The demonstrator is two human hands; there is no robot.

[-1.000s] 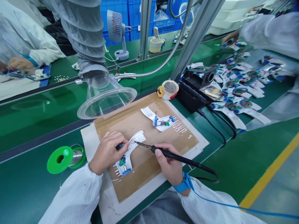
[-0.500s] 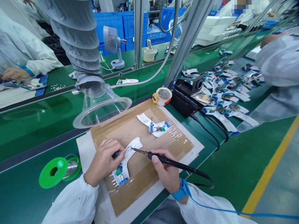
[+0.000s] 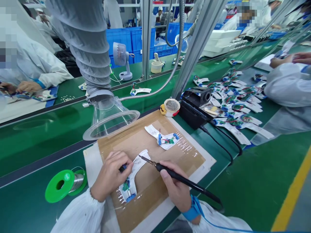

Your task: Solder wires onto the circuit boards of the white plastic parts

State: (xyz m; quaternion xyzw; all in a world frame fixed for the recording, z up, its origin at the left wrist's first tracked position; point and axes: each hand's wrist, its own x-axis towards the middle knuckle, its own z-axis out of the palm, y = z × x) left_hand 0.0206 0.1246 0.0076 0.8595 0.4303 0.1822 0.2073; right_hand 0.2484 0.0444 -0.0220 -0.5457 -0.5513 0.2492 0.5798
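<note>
My left hand [image 3: 114, 173] is closed over the near white plastic shell [image 3: 138, 168], pinching a small dark-blue part [image 3: 123, 168] that its fingers mostly cover. Thin wire ends stick out from the fingertips above the shell. A green circuit board [image 3: 126, 185] and a blue end piece show in the shell's lower half. My right hand [image 3: 177, 184] grips a black soldering iron [image 3: 179, 175] like a pen, its tip just beyond the wire ends, over the shell's upper arm. Whether the tip touches anything I cannot tell. A second white shell [image 3: 152, 132] with wired parts lies farther back.
Taped cardboard [image 3: 155, 200] lies under the work. A green solder spool [image 3: 59, 186] stands left, below a clear fume hood [image 3: 111, 124]. At right are a tip-cleaning pot [image 3: 172, 106], black soldering station [image 3: 194, 111] and piled assemblies [image 3: 235, 100]. Co-workers sit across and at right.
The iron's tip has lifted slightly away from the wire ends. My left hand keeps its pinch. The whole view has shifted a little, and a co-worker's hands at right have come into view.
</note>
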